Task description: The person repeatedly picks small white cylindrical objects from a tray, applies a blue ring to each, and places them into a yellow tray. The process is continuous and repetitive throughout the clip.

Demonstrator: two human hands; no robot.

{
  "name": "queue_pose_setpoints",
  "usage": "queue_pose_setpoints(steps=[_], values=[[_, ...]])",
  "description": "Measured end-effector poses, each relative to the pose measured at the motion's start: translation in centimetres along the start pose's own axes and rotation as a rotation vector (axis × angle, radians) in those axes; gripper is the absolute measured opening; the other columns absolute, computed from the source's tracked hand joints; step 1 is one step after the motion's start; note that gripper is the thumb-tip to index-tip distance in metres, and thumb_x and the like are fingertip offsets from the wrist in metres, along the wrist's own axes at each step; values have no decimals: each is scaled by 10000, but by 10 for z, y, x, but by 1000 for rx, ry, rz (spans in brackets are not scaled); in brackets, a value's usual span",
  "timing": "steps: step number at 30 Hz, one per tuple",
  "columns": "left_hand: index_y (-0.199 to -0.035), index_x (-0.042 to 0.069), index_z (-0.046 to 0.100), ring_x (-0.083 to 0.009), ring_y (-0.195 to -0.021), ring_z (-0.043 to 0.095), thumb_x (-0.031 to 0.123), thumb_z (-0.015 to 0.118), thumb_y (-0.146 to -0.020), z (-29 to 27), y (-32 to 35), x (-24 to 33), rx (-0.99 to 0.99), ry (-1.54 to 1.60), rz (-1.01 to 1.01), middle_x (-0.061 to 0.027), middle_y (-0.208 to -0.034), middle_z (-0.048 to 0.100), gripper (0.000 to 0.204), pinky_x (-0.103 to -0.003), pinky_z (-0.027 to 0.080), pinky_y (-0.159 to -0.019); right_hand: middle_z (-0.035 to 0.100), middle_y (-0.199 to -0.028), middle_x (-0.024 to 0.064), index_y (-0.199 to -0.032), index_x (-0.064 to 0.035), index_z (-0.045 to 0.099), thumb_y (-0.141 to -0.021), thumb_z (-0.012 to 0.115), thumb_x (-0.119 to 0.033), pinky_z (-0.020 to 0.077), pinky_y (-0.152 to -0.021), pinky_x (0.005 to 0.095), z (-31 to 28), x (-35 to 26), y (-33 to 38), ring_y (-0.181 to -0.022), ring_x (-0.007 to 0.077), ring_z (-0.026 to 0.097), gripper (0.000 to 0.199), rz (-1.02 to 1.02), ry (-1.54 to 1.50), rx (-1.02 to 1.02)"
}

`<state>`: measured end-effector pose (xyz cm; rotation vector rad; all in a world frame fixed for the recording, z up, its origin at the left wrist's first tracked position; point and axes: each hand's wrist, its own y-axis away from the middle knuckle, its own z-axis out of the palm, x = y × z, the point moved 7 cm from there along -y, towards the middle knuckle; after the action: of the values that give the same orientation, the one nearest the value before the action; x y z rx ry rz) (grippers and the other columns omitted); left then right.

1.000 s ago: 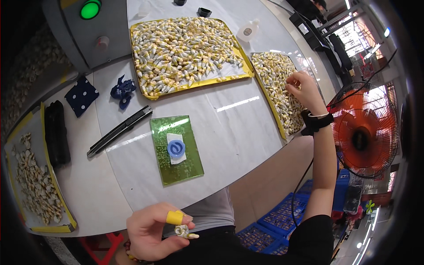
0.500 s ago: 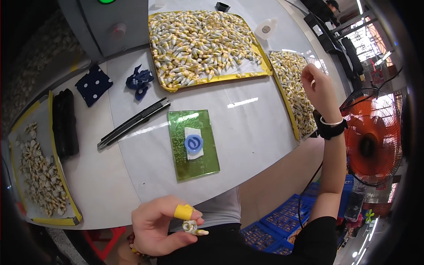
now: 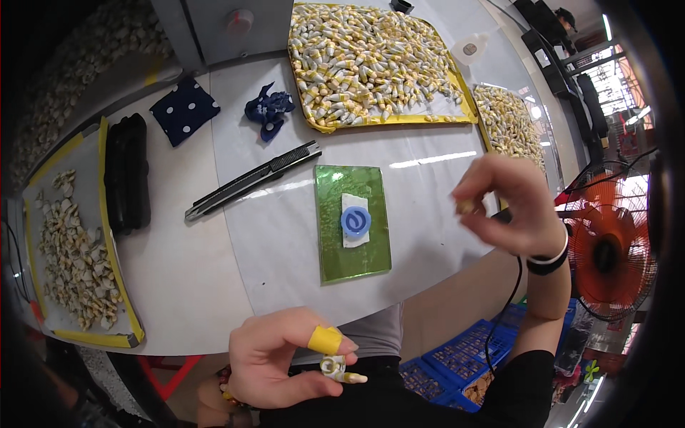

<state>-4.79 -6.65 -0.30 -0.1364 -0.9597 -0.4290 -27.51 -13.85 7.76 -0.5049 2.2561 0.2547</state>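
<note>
— While the green cutting mat point(image 3: 352, 225) lies mid-bench, what are the hands doing?
— The left hand point(image 3: 285, 357), near of the mat at the bench point(image 3: 214, 285) edge, pinches a small cream-and-yellow piece point(image 3: 335, 369) under a thumb wearing a yellow finger cot point(image 3: 325, 340). The right hand point(image 3: 510, 207), just right of the mat, pinches a tiny yellowish piece point(image 3: 465, 207) in its fingertips.
— And beyond the mat?
— A tray of similar pieces point(image 3: 374, 60); a utility knife point(image 3: 253, 180) lies to the mat's left.
</note>
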Motion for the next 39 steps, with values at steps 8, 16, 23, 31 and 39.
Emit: queue_pose_setpoints(steps=[8, 16, 23, 31, 39], values=[[-872, -24, 636, -203, -723, 646, 311, 842, -717, -8, 7, 0, 26, 12, 7, -120, -745, 670, 423, -375, 563, -705, 638, -806, 70, -839, -21, 640, -721, 679, 33, 505, -609, 322, 51, -29, -24, -731, 236, 633, 135, -270, 389, -80], [-871, -18, 646, -223, -713, 646, 321, 846, -707, -13, 8, 4, -3, 32, 78, -136, -759, 681, 427, -383, 562, -706, 560, -835, 39, -856, -32, 637, -662, 671, -62, 494, -589, 303, 71, -38, -31, -772, 203, 570, 199, -501, 671, -147], [-882, 4, 642, -215, -712, 650, 351, 856, -680, -13, 6, 6, -1, -19, 147, -129, -749, 681, 454, -376, 563, -696, 562, -807, 44, -867, -29, 628, -647, 664, -53, 480, -567, 292, 80, -44, -31, -748, 195, 571, 224, -516, 735, -97], [-944, 17, 634, -233, -771, 658, 204, 867, -674, -10, 10, 19, -39, -346, 304, -121, -833, 692, 403, -355, 557, -729, 624, -711, 101, -803, 24, 643, -700, 718, 80, 478, -513, 300, 63, -65, -9, -584, 227, 603, 139, -372, -96, 162], [-979, 5, 680, -259, -856, 652, 113, 841, -708, -1, 8, 26, -92, -451, 435, -95, -961, 706, 333, -360, 552, -767, 619, -740, 96, -801, 26, 643, -735, 729, 49, 475, -493, 270, 80, -71, 11, -583, 198, 597, 111, -467, -315, 210]])
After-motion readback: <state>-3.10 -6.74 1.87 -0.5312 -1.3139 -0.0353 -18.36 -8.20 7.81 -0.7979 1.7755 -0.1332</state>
